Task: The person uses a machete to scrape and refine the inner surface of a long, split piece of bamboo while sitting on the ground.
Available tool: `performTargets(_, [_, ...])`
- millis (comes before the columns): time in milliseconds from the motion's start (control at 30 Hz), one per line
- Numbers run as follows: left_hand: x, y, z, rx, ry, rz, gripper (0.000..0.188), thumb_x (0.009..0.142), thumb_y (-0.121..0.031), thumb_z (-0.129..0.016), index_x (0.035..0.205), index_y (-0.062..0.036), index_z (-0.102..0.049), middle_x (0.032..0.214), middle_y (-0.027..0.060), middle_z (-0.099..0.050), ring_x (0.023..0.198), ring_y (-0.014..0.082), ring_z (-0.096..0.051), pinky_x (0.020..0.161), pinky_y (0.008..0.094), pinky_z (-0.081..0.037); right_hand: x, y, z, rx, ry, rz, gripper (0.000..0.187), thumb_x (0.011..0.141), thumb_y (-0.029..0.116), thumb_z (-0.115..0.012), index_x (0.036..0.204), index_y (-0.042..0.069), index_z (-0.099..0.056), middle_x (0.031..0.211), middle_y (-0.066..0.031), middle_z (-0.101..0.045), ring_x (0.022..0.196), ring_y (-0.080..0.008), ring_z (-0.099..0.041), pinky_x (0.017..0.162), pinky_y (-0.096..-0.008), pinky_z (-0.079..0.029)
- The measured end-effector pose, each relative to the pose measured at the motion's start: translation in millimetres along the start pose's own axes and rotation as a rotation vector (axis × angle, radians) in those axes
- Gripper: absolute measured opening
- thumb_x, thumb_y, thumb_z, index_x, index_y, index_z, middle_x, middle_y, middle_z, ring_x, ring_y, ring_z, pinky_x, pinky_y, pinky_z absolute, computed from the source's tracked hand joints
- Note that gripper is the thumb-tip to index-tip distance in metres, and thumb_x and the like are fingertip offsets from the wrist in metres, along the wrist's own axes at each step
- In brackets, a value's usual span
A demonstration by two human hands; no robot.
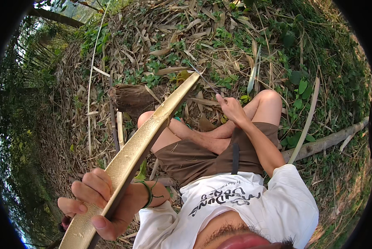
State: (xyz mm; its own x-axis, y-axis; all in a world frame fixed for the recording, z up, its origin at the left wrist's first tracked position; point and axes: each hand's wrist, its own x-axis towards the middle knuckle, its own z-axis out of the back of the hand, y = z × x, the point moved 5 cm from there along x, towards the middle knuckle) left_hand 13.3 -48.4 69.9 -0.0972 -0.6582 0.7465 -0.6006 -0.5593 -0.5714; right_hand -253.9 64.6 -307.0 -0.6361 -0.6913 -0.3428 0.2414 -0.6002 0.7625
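A long split length of bamboo [142,139], pale and hollowed on its upper face, slants from the lower left to the middle of the view. My left hand [97,193] grips it near its close end, fingers over one edge and thumb on the other side. In my right hand [232,110], closed in front of my bent knee, is the handle of a thin, dark-bladed knife [206,81]. The blade points up and left, crossing by the narrow far tip of the bamboo; I cannot tell whether they touch. The knife's handle is mostly hidden by my fingers.
A short brown log [138,98] lies beyond the bamboo. At the right a long branch [327,143] rests on the ground beside a curved pale strip [308,120]. One thin pale pole [90,87] stretches along the left. Dry leaves and green plants cover the ground around my crossed legs.
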Motion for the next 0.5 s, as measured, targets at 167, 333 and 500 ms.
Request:
performTargets(167, [6,0,15,-0.019,0.020,0.045,0.025,0.076,-0.015,-0.064,0.082,-0.0111,-0.041,0.059,-0.0012,-0.031,0.051,0.0085,-0.025,0.049,0.0258,-0.023,-69,121,9,0.257,0.029,0.513,0.063,0.097,0.056,-0.049,0.078,-0.002,-0.064,0.057,-0.0217,-0.057,0.056,-0.0385,-0.059,0.056,-0.0436,-0.046])
performTargets(333, [22,20,26,-0.024,0.044,0.040,0.030,0.076,-0.014,-0.068,0.086,-0.0121,-0.040,0.059,-0.0023,-0.034,0.048,0.0071,-0.030,0.046,0.0227,-0.027,64,-36,-32,0.057,-0.020,-0.124,0.083,0.095,0.067,-0.038,0.074,-0.008,-0.065,0.062,-0.0202,-0.061,0.065,-0.0362,-0.063,0.067,-0.0472,-0.048])
performTargets(500, [20,14,31,-0.011,0.073,0.020,0.029,0.076,-0.015,-0.067,0.087,-0.0122,-0.040,0.059,-0.0020,-0.035,0.048,0.0069,-0.031,0.046,0.0224,-0.026,-22,85,-15,0.341,0.029,0.224,0.068,0.097,0.059,-0.046,0.078,-0.004,-0.063,0.060,-0.0184,-0.059,0.057,-0.0310,-0.057,0.057,-0.0428,-0.043])
